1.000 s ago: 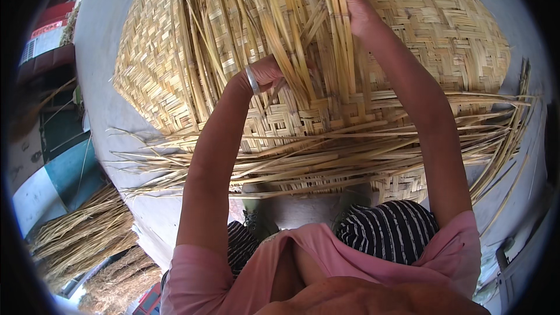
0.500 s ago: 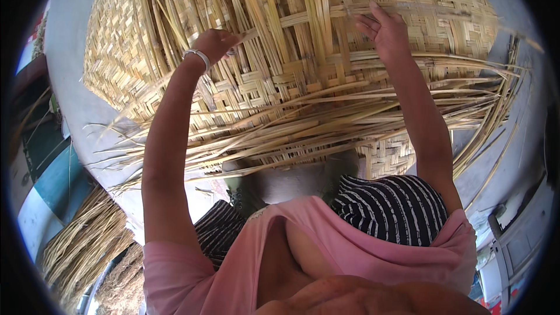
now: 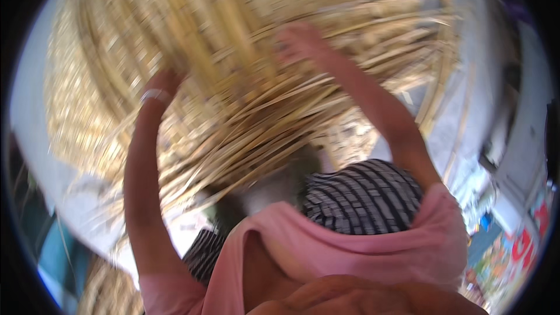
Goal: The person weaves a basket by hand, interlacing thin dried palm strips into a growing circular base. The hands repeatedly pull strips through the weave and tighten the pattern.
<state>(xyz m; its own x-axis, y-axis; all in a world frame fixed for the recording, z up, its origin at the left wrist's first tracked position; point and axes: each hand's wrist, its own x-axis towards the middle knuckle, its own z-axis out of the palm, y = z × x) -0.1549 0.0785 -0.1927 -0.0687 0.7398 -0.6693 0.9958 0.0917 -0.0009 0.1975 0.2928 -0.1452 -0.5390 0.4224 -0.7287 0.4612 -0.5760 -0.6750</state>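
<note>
A large woven mat of straw-coloured cane strips (image 3: 87, 111) spreads in front of me, blurred by motion. My left hand (image 3: 166, 81), with a pale bangle (image 3: 156, 94) at the wrist, is at the weave beside the long lengthwise strips (image 3: 219, 17). To the right of these strips, my right hand (image 3: 298, 41) is over the mat, near the strips that run crosswise. The fingers of both hands are smeared or hidden, so their grip does not show. A thick layer of loose cane strips (image 3: 256, 131) lies across the mat's near part, between my forearms.
Pale grey floor (image 3: 35, 99) borders the mat. At the lower left are a blue-green object (image 3: 55, 245) and a heap of dry strips (image 3: 108, 286). A colourful printed surface (image 3: 513, 256) appears at the lower right. My knee in striped cloth (image 3: 364, 195) is close to the loose strips.
The whole view has swung, so the mat appears shifted left and tilted. My right hand has come nearer to the lengthwise strips and to my left hand.
</note>
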